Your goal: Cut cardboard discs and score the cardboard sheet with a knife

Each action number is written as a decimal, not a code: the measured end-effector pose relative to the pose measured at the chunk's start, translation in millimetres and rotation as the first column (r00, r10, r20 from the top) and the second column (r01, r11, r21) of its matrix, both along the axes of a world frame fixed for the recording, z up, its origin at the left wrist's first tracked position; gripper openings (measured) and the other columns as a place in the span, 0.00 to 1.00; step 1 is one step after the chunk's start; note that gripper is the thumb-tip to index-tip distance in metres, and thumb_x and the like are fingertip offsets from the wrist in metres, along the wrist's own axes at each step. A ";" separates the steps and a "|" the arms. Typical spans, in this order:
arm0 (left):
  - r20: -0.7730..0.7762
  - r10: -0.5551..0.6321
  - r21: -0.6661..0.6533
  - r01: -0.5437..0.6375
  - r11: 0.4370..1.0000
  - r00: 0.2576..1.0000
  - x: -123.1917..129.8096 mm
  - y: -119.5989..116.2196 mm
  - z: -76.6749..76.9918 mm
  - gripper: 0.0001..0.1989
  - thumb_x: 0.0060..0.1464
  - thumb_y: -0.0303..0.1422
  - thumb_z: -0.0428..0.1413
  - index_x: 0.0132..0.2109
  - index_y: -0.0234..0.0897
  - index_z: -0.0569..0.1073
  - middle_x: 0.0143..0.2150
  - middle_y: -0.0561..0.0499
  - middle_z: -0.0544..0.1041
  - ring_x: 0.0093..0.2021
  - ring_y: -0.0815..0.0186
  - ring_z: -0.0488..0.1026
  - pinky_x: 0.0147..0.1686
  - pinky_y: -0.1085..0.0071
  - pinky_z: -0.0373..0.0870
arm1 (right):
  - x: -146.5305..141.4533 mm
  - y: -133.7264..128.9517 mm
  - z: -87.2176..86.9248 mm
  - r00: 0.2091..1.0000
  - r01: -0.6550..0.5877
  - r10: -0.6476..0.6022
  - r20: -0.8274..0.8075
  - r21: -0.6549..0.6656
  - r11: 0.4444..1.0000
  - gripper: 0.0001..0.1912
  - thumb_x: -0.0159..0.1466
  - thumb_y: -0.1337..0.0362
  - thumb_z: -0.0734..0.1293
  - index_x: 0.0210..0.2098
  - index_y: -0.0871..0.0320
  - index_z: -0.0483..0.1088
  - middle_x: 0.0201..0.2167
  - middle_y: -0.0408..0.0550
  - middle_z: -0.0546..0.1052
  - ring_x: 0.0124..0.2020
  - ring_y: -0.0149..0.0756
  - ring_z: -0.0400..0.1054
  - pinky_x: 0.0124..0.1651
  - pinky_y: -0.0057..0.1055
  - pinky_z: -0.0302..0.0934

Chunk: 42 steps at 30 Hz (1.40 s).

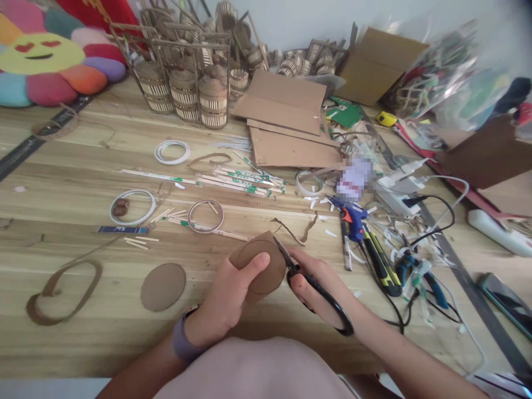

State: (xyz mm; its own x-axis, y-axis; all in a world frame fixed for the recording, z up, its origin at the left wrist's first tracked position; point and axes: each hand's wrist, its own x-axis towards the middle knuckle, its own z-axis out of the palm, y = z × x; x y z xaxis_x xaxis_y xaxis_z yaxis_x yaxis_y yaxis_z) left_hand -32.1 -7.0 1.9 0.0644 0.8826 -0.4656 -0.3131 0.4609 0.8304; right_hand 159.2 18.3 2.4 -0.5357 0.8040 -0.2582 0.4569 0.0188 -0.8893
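My left hand point(233, 293) grips a piece of brown cardboard point(266, 271) with a circle drawn on it, thumb on top. Part of its edge is rounded, while a corner sticks out at the top. In my right hand point(320, 282) is a pair of black-handled scissors point(332, 305), their blades at the cardboard's upper right edge. On the table to the left lies a round cardboard disc point(163, 286). Thin curled cardboard offcuts point(297, 230) rest just beyond the scissors.
Small lidded stick baskets point(183, 91) stand at the back left, beside flat cardboard sheets point(286, 116). Wrapped sticks point(236, 180) and white tape rolls point(172, 152) lie mid-table. To the right are a blue glue gun point(353, 219), a yellow-black cutter point(381, 260), pliers point(434, 282), cables and a phone point(507, 305).
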 end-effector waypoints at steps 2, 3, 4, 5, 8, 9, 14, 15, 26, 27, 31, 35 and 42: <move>0.000 -0.009 0.011 0.009 1.000 1.000 -1.3 0.9 3.0 0.20 0.50 0.44 0.63 0.46 0.37 0.81 0.51 0.43 0.84 0.55 0.49 0.79 0.57 0.58 0.74 | 0.4 0.4 -2.6 1.000 -0.006 0.006 -0.007 0.025 1.000 0.46 0.63 0.26 0.54 0.51 0.62 0.72 0.16 0.36 0.61 0.18 0.30 0.54 0.21 0.28 0.49; 0.002 -0.019 0.013 0.019 1.000 1.000 -1.7 1.1 3.7 0.19 0.50 0.43 0.63 0.46 0.38 0.81 0.51 0.43 0.84 0.56 0.50 0.79 0.58 0.59 0.74 | 0.3 0.3 -3.4 1.000 -0.008 0.008 -0.005 0.032 0.999 0.44 0.63 0.26 0.54 0.47 0.61 0.73 0.16 0.37 0.61 0.18 0.30 0.54 0.21 0.28 0.49; 0.003 -0.022 0.015 0.022 1.000 1.000 -1.7 1.0 3.6 0.18 0.49 0.42 0.63 0.46 0.38 0.81 0.51 0.44 0.84 0.56 0.50 0.78 0.59 0.59 0.74 | 0.1 0.1 -3.6 1.000 -0.010 0.010 0.003 0.034 0.999 0.43 0.63 0.26 0.53 0.43 0.60 0.73 0.16 0.37 0.61 0.18 0.30 0.54 0.21 0.28 0.49; 0.004 -0.019 0.015 0.019 1.000 1.000 -1.4 0.7 2.7 0.18 0.49 0.42 0.63 0.45 0.38 0.81 0.51 0.43 0.84 0.57 0.50 0.78 0.59 0.59 0.73 | -0.2 -0.2 -3.3 1.000 -0.015 0.015 0.017 0.029 0.999 0.42 0.64 0.26 0.52 0.40 0.59 0.72 0.16 0.37 0.61 0.18 0.30 0.54 0.21 0.28 0.49; 0.011 0.006 0.004 -0.006 1.000 1.000 1.1 -1.0 -3.2 0.20 0.50 0.43 0.63 0.47 0.37 0.81 0.52 0.42 0.84 0.57 0.50 0.78 0.60 0.58 0.73 | -0.8 -1.0 -1.4 0.998 -0.031 0.030 0.046 0.018 0.999 0.40 0.64 0.26 0.50 0.33 0.57 0.68 0.16 0.38 0.61 0.19 0.29 0.53 0.22 0.28 0.48; 0.019 0.014 -0.001 -0.014 1.000 1.000 1.9 -1.5 -4.8 0.20 0.51 0.43 0.62 0.47 0.37 0.81 0.52 0.42 0.84 0.56 0.50 0.79 0.59 0.58 0.73 | -0.6 -1.0 -1.1 0.998 -0.036 0.034 0.051 0.022 0.999 0.40 0.64 0.26 0.50 0.31 0.57 0.67 0.16 0.38 0.61 0.19 0.29 0.53 0.22 0.28 0.48; 0.001 -0.018 0.012 0.018 1.000 1.000 -1.1 0.3 3.1 0.15 0.50 0.41 0.62 0.43 0.39 0.83 0.51 0.45 0.84 0.57 0.50 0.78 0.59 0.59 0.73 | 2.3 -2.0 0.1 0.997 -0.063 0.061 0.046 0.037 0.997 0.40 0.63 0.25 0.50 0.31 0.57 0.66 0.17 0.37 0.60 0.20 0.29 0.52 0.23 0.28 0.47; -0.011 -0.036 0.021 0.036 0.999 0.999 -2.6 1.2 6.9 0.13 0.49 0.40 0.62 0.40 0.40 0.83 0.51 0.45 0.84 0.57 0.50 0.78 0.60 0.59 0.73 | 2.6 -2.6 1.0 0.997 -0.063 0.062 0.045 0.030 0.998 0.40 0.63 0.25 0.50 0.31 0.57 0.66 0.17 0.37 0.60 0.20 0.28 0.51 0.23 0.28 0.47; -0.024 -0.025 0.002 0.025 1.000 0.999 -0.3 -0.4 -1.7 0.15 0.49 0.41 0.63 0.43 0.40 0.83 0.49 0.46 0.85 0.55 0.49 0.79 0.58 0.57 0.73 | 13.6 -1.3 -7.1 0.997 -0.044 0.042 0.062 0.044 0.998 0.49 0.61 0.25 0.54 0.55 0.63 0.71 0.18 0.37 0.63 0.19 0.29 0.54 0.21 0.27 0.49; -0.021 -0.019 -0.008 0.019 1.000 1.000 0.2 -1.2 -4.3 0.16 0.50 0.42 0.64 0.44 0.39 0.83 0.49 0.45 0.85 0.55 0.49 0.79 0.58 0.58 0.73 | 15.8 -0.6 -9.4 0.997 -0.033 0.030 0.068 0.048 0.998 0.50 0.61 0.25 0.55 0.59 0.63 0.69 0.18 0.37 0.64 0.18 0.29 0.54 0.21 0.27 0.49; -0.005 -0.030 -0.024 0.030 0.999 1.000 1.0 -2.9 -10.3 0.19 0.49 0.42 0.65 0.47 0.38 0.81 0.50 0.45 0.85 0.55 0.50 0.79 0.58 0.58 0.73 | 20.2 0.8 -12.3 0.997 -0.057 0.055 0.061 0.031 0.998 0.52 0.62 0.25 0.54 0.64 0.63 0.66 0.19 0.38 0.65 0.19 0.31 0.56 0.21 0.27 0.52; -0.010 -0.038 -0.012 0.038 0.999 0.999 -0.8 -1.4 -8.3 0.19 0.50 0.42 0.65 0.47 0.38 0.81 0.51 0.45 0.84 0.56 0.51 0.79 0.59 0.58 0.72 | 16.9 1.9 -8.2 0.996 -0.083 0.082 0.018 0.032 0.996 0.50 0.64 0.27 0.53 0.63 0.64 0.67 0.17 0.38 0.63 0.21 0.33 0.59 0.24 0.28 0.56; -0.036 -0.137 0.016 0.138 0.990 0.990 -5.9 2.2 2.6 0.20 0.52 0.42 0.63 0.50 0.40 0.81 0.55 0.44 0.82 0.58 0.49 0.78 0.61 0.56 0.71 | 10.0 4.3 12.4 0.990 -0.135 0.135 0.030 -0.015 0.991 0.47 0.64 0.27 0.51 0.51 0.64 0.73 0.17 0.38 0.64 0.19 0.30 0.56 0.22 0.28 0.51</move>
State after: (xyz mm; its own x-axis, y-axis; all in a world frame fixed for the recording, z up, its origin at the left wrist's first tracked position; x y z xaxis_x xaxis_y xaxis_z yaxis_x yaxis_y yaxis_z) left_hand -38.0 -4.8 4.6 0.1701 0.8750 -0.4533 -0.2185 0.4820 0.8485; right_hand 169.2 22.6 14.8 -0.6306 0.7215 -0.2860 0.4780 0.0707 -0.8755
